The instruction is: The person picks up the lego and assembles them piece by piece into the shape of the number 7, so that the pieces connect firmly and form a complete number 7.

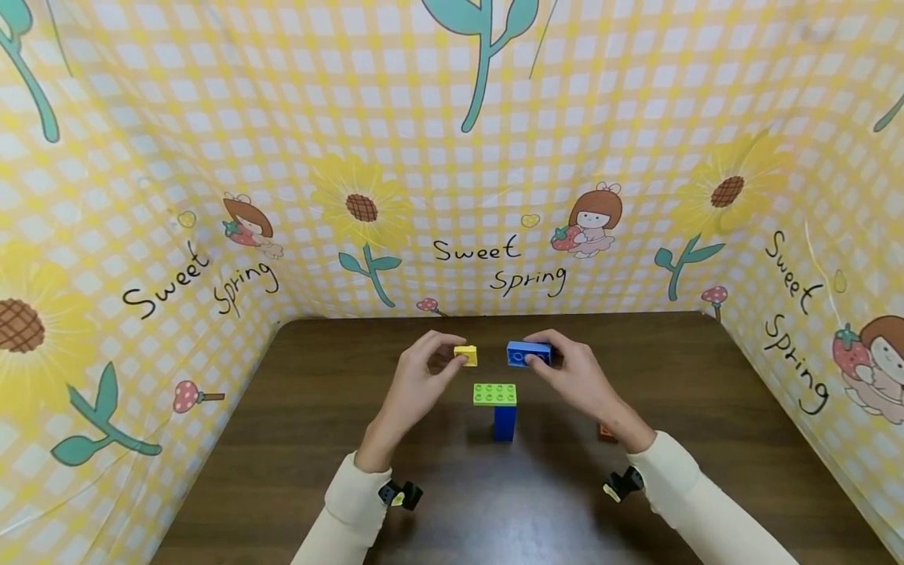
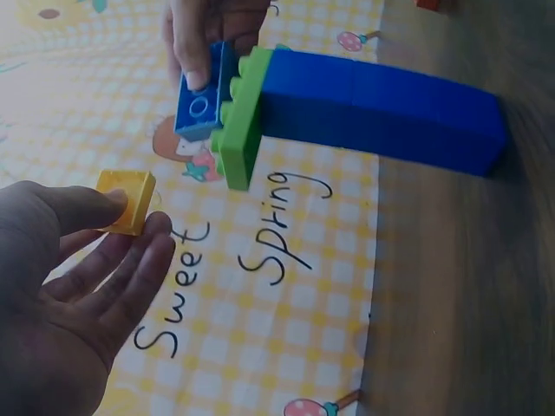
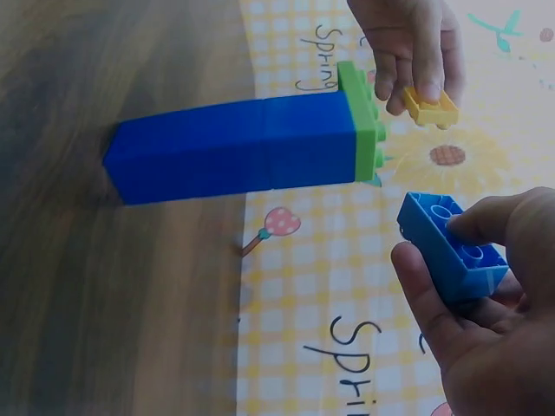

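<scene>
Here, left hand (image 1: pixel 417 377): pinches a small yellow brick (image 1: pixel 465 355), held above the table (image 1: pixel 297 439).
Right hand (image 1: pixel 575 377): clamped on a blue brick (image 1: pixel 528 354), just right of the yellow one.
Tower: blue brick column (image 1: pixel 504 423) capped by a green plate (image 1: pixel 494 394), upright on the table, just nearer than both hands.
Far right: small red piece (image 1: pixel 607 431), partly hidden.

A dark wood-grain table (image 1: pixel 297 439) carries a blue brick tower (image 1: pixel 504 423) capped by a green plate (image 1: pixel 494 394), standing between and just below both hands. A small reddish-brown piece (image 1: pixel 606 431) lies beside the right wrist.
</scene>
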Demonstrator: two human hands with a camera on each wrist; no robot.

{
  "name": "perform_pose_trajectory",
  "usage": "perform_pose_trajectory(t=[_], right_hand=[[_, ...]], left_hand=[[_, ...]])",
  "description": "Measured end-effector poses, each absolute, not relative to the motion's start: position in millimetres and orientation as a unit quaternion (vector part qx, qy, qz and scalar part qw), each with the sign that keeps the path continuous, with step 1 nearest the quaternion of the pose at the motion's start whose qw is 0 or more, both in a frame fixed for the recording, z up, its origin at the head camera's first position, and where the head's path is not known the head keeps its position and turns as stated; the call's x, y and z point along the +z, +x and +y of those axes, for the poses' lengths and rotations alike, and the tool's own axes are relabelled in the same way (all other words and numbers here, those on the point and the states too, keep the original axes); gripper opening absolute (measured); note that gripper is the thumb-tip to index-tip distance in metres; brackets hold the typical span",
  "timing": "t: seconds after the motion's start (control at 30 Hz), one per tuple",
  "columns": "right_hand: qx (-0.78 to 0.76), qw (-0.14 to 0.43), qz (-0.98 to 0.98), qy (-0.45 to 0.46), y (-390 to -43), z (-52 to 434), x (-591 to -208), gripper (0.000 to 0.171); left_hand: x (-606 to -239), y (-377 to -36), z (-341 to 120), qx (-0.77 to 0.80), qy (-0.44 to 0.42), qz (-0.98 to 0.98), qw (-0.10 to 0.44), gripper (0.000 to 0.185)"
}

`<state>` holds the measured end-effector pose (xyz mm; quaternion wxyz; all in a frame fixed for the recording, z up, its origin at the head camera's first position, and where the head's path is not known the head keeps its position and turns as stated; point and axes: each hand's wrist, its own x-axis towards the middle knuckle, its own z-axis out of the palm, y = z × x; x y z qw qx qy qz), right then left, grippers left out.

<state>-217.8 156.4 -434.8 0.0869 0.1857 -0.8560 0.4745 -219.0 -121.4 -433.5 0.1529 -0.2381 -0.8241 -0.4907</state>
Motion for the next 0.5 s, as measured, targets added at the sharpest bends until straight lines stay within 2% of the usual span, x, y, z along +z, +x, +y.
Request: perform_pose_trajectory(t=[0.5], right_hand=[[0.498, 0.09, -0.837, 0.207, -211.7, 140.1, -423.9, 0.026]], left_hand=[[-424.5, -202.5, -103.0, -0.525, -0.252, -0.798, 0.157, 0.022]])
